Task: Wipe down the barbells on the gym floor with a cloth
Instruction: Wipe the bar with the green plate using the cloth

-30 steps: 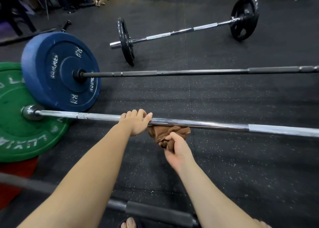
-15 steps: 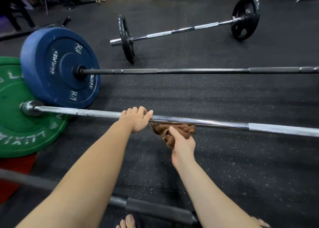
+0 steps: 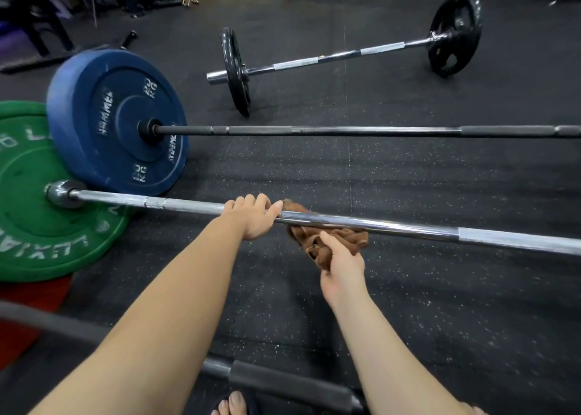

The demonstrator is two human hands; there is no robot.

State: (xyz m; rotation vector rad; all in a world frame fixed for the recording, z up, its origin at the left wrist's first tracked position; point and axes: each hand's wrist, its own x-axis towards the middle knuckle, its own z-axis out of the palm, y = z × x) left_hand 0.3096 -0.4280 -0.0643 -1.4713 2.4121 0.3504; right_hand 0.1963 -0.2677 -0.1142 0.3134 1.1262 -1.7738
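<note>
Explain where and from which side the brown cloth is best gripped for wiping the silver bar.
Probably its bunched near end, reached from the person's side, below the bar. The cloth passes under the bar, its far edge showing behind, so the near bunch is the free part. The right hand pinches it there.

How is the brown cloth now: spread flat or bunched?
Bunched: the brown cloth shows crumpled folds above and below the silver barbell shaft, gripped by the right hand.
</note>
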